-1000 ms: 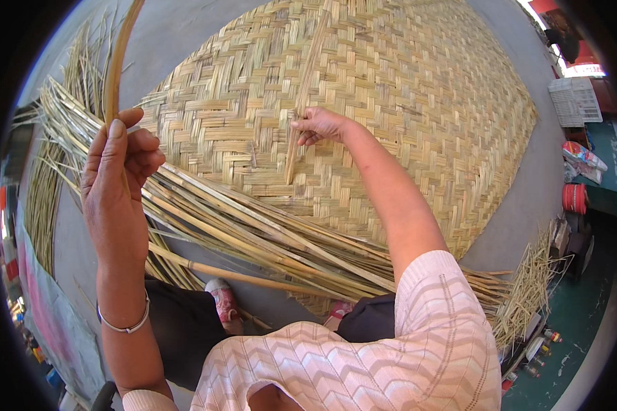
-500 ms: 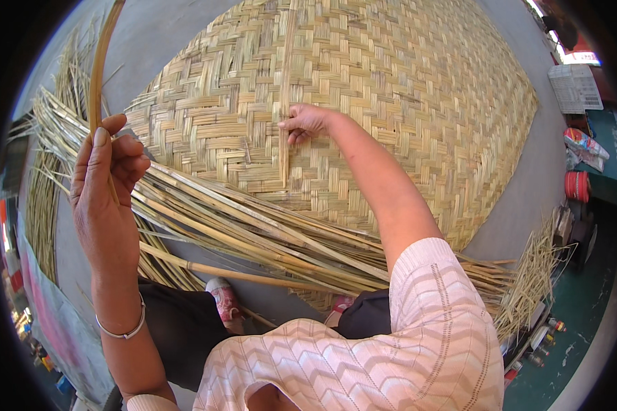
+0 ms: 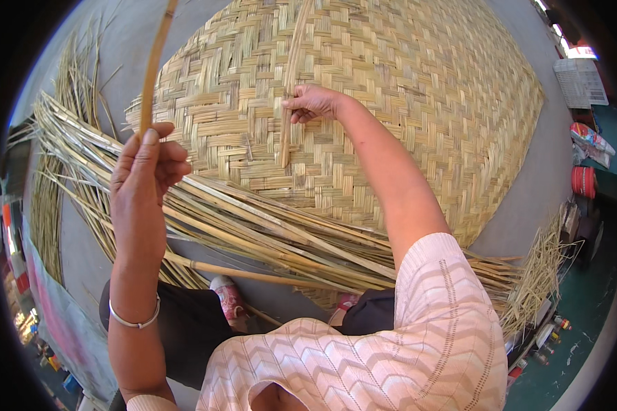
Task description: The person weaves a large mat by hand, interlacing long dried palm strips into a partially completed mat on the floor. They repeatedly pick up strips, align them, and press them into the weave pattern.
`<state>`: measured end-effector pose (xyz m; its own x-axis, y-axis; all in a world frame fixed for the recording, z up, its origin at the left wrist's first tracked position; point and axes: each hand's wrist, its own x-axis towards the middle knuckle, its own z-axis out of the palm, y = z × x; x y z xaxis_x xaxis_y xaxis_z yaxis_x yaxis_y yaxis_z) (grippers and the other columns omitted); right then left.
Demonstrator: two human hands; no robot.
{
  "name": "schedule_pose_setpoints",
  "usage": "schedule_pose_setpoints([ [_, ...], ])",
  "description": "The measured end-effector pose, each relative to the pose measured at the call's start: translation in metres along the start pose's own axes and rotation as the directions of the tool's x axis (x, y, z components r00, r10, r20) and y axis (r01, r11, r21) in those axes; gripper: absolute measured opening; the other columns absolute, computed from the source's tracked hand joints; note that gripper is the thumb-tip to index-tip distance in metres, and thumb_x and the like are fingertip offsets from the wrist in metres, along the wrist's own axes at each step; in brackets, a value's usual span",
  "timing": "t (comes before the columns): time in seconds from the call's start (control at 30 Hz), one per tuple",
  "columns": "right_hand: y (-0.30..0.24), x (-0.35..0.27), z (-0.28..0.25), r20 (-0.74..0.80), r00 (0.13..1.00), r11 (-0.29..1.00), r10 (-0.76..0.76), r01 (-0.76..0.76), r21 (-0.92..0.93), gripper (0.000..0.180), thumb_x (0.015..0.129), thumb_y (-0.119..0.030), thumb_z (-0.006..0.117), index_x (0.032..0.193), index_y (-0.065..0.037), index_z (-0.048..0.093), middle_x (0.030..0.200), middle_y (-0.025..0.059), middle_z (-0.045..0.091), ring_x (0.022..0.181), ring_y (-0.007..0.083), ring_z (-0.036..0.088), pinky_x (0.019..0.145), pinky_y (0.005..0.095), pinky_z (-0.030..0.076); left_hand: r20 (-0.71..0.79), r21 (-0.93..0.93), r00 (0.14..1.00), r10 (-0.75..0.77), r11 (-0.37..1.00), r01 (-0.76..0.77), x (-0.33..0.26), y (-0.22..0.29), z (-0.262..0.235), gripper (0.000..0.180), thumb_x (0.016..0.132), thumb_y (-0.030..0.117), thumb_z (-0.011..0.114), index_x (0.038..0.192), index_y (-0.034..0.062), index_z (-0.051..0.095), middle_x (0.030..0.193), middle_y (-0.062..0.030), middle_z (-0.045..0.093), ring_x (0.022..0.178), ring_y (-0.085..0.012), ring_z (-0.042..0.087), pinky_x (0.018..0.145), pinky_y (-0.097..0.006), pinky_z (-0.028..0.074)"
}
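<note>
Left hand [image 3: 141, 177]: raised, thumb and forefinger pinching one strip, the other fingers loosely curled; well apart from its partner.
Left strip [image 3: 156, 61]: rises from that pinch and runs out of view above the hand.
Right hand [image 3: 314, 103]: thumb and fingers clamped on another strip, above the weave.
Right strip [image 3: 295, 58]: passes through the grip, its lower end just below the hand; whether it touches the mat, or joins the left strip out of view, cannot be told.
Just changed: the left hand has come inward, nearer the right, bringing its strip along; the right grip holds in almost the same place.
Meaning for the weaving: probably handling or lining up strips; neither looks worked into the weave yet.
Woven mat [image 3: 418, 109]: under the right hand and spreading beyond it.
Loose strips [image 3: 267, 229]: below both hands, lying across between the mat and the person's shoes [image 3: 227, 299].
Stalk bundle [image 3: 46, 226]: on the floor, outward of the left hand.
Straw pile [image 3: 533, 281]: outward of the right forearm.
</note>
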<state>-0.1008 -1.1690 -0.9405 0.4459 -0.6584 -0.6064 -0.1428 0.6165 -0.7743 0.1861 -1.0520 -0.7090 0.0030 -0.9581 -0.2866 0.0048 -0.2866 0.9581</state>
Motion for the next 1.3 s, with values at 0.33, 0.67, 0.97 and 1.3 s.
schedule_pose_setpoints([
  [0.33,0.008,-0.010,0.009,0.048,0.998,0.986,-0.036,0.043,-0.160,0.028,0.091,-0.029,0.066,0.105,-0.006,0.057,0.093,0.0066,0.068,0.071,0.0118,0.069,0.060,0.0243,0.056,0.206,0.299,0.870,-0.449,0.875,0.381,0.010,-0.078,0.035,0.016,0.100,0.021,0.045,0.103,0.0090,0.055,0.095,-0.0050,0.068,0.085,-0.0116,0.066,0.072,-0.024,0.045],
  [0.67,0.045,-0.035,-0.006,0.012,0.995,0.991,-0.094,0.093,0.098,0.026,0.092,-0.030,0.065,0.103,-0.008,0.059,0.088,0.0026,0.067,0.072,0.0105,0.067,0.065,0.0228,0.055,0.244,0.237,0.870,-0.429,0.896,0.376,0.015,-0.081,0.060,0.019,0.101,0.026,0.047,0.105,0.0094,0.055,0.097,-0.0049,0.069,0.086,-0.0112,0.065,0.074,-0.024,0.046],
  [0.97,0.049,-0.033,-0.015,0.013,1.000,0.979,-0.009,0.006,0.203,0.025,0.090,-0.023,0.067,0.106,-0.006,0.059,0.094,0.0073,0.069,0.073,0.0136,0.069,0.062,0.0261,0.058,0.227,0.220,0.893,-0.389,0.913,0.343,0.015,-0.066,0.063,0.021,0.102,0.027,0.047,0.107,0.0086,0.056,0.096,-0.0042,0.068,0.087,-0.0105,0.064,0.076,-0.025,0.045],
  [1.3,0.024,0.003,-0.001,0.155,0.985,0.990,0.069,-0.087,0.108,0.022,0.091,-0.017,0.066,0.103,-0.004,0.053,0.088,0.0093,0.067,0.070,0.0137,0.069,0.055,0.0244,0.057,0.224,0.202,0.901,-0.371,0.922,0.329,0.011,-0.059,0.057,0.022,0.101,0.027,0.047,0.108,0.0081,0.056,0.096,-0.0043,0.068,0.086,-0.0111,0.064,0.077,-0.025,0.045],
])
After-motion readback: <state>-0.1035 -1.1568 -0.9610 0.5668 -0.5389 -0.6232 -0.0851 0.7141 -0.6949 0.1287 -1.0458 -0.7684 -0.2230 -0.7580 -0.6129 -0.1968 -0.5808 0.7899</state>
